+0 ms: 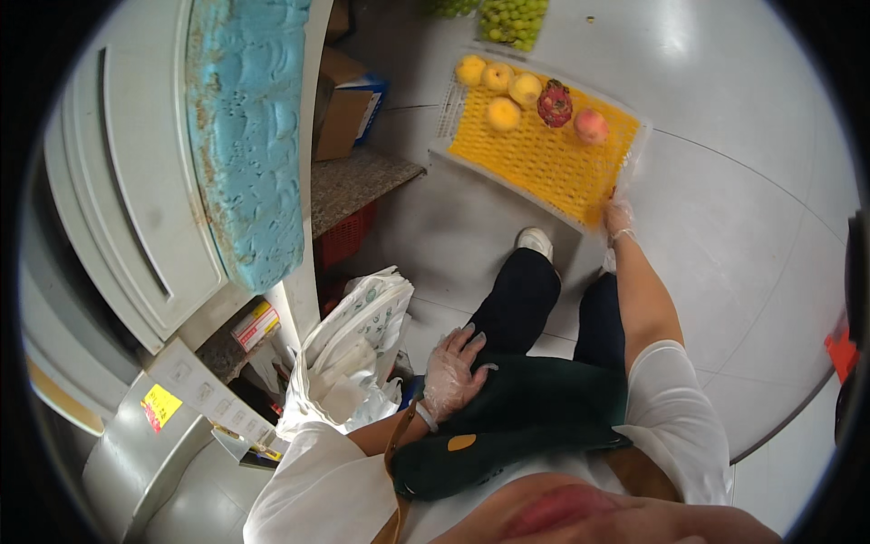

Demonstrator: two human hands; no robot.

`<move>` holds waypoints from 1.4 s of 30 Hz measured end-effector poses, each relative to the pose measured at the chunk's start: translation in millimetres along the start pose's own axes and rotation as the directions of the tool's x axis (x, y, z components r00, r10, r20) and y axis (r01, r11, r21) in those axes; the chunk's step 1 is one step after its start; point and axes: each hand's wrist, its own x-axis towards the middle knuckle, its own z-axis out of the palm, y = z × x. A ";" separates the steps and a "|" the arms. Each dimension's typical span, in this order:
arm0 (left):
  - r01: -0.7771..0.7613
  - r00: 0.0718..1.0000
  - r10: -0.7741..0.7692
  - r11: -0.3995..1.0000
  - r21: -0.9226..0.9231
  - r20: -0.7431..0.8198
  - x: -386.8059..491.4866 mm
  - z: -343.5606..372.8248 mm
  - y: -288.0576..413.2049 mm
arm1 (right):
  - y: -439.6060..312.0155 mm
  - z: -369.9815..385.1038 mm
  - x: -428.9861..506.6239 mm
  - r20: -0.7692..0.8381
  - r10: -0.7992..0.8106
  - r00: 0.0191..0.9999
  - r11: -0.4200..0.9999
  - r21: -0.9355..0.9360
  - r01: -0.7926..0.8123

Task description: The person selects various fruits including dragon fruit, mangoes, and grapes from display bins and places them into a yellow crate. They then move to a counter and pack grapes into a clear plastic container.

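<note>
A shallow white plastic crate [506,178] lies before me, lined with yellow netting [537,163]. Several yellow peaches [503,114] sit toward its far left side, beside a red dragon fruit [555,104] and a pinkish-red round fruit [591,127]. My right hand [620,214], in a clear plastic glove, grips the crate's near right corner; its fingertips are partly hidden. My left hand [454,374], gloved the same way, rests on the dark green apron [544,394] over my thigh. Its fingers are spread, and it holds nothing.
Green grapes [513,24] lie beyond the crate. At left stand a worn blue foam block [251,149], a stone shelf [360,180] with a cardboard box [343,122], a red basket [346,234] and white plastic bags [346,353]. My shoe [535,241] is on the tiled floor.
</note>
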 end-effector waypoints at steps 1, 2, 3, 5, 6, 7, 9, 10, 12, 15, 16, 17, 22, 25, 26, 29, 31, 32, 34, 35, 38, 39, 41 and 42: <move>0.022 1.000 -0.022 0.999 -0.023 -0.013 -1.6 0.8 -2.8 | -7.2 16.7 4.4 0.001 -0.106 0.994 0.973 -0.205 0.104; 0.015 0.999 -0.017 0.999 -0.046 -0.030 0.2 -1.0 -3.8 | -16.9 36.8 8.1 0.015 -0.112 0.994 0.968 -0.223 0.113; 0.026 0.999 -0.027 0.999 -0.036 -0.029 1.3 -1.1 -4.9 | -25.8 59.1 10.4 0.029 -0.120 0.992 0.963 -0.240 0.123; -0.011 1.000 0.011 1.000 -0.001 0.008 15.6 -9.1 -7.6 | -19.3 93.5 36.9 0.132 -0.211 0.969 0.836 -0.489 0.249; 0.034 0.999 -0.035 0.999 0.017 0.037 14.4 -10.3 -5.4 | -37.3 118.5 32.2 0.225 -0.190 0.956 0.828 -0.486 0.279; 0.045 0.998 -0.047 0.998 0.035 0.043 11.6 -8.8 -5.9 | -45.4 130.6 16.3 0.292 -0.144 0.946 0.818 -0.503 0.280; 0.090 0.996 -0.091 0.995 0.038 0.009 1.8 4.4 -0.6 | -106.2 148.3 -30.9 0.404 -0.036 0.914 0.915 -0.354 0.193; 0.063 0.998 -0.064 0.997 0.047 0.019 6.3 2.4 -1.3 | -107.2 152.2 -32.4 0.452 -0.033 0.891 0.900 -0.374 0.223; 0.030 0.999 -0.032 0.998 0.048 0.035 6.5 -3.3 3.9 | -110.0 146.1 -46.5 0.535 0.002 0.845 0.870 -0.417 0.262; -0.062 0.997 0.064 0.997 0.045 -0.042 10.1 -3.6 15.6 | -115.4 104.3 -84.1 0.589 0.066 0.805 0.793 -0.521 0.316; -0.055 0.998 0.056 0.998 0.030 -0.026 10.5 -4.7 21.0 | -118.0 83.5 -100.4 0.595 0.084 0.799 0.737 -0.577 0.352; -0.068 0.997 0.069 0.997 0.022 -0.028 9.1 -6.5 28.7 | -105.2 57.5 -111.6 0.602 0.153 0.784 0.695 -0.629 0.348; -0.083 0.995 0.083 0.997 0.009 -0.051 -28.3 -6.7 53.6 | -49.6 -125.4 -198.7 0.346 0.236 0.908 0.502 -0.844 0.191; -0.102 0.995 0.103 0.994 -0.041 0.016 -66.1 -28.1 55.2 | -17.7 -284.6 -222.7 0.201 -0.073 0.977 0.387 -0.897 0.213; -0.116 0.993 0.115 0.993 -0.037 -0.020 -77.1 -44.6 53.3 | -36.1 -326.6 -230.5 0.338 0.000 0.941 0.088 -0.938 0.336; -0.193 0.963 0.186 0.981 -0.014 -0.194 -106.3 -101.5 35.1 | -120.6 -385.6 -265.9 0.254 0.126 0.959 -0.275 -0.920 0.279; -0.130 0.945 0.118 0.991 -0.021 -0.304 -130.6 -135.7 26.9 | -190.4 -403.1 -296.2 0.058 0.124 0.991 -0.330 -0.939 0.097; -0.096 0.937 0.075 0.994 -0.046 -0.340 -145.0 -146.5 18.7 | -220.6 -396.9 -304.7 0.037 0.030 0.999 -0.244 -0.969 0.043; -0.064 0.894 0.019 0.994 -0.086 -0.448 -170.4 -152.2 -1.5 | -266.0 -372.2 -322.5 0.027 -0.158 0.987 -0.009 -1.000 0.026; -0.053 0.850 -0.007 0.994 -0.098 -0.527 -178.6 -151.6 -11.8 | -285.6 -350.7 -328.1 0.064 -0.237 0.969 0.074 -0.994 0.083; 0.124 0.810 -0.245 0.959 -0.254 -0.532 -210.8 -140.4 -32.4 | -329.3 -249.1 -345.6 0.306 -0.359 0.882 0.104 -0.926 0.363; 0.148 0.763 -0.282 0.952 -0.268 -0.581 -222.3 -133.4 -37.9 | -336.6 -212.9 -355.9 0.374 -0.362 0.854 0.137 -0.885 0.446; 0.253 0.730 -0.444 0.881 -0.399 -0.519 -244.3 -124.2 -44.5 | -354.9 -133.2 -401.6 0.498 -0.182 0.848 0.191 -0.828 0.527; 0.302 0.708 -0.520 0.835 -0.461 -0.478 -255.7 -118.0 -46.9 | -365.7 -97.0 -428.1 0.551 -0.070 0.831 0.204 -0.808 0.553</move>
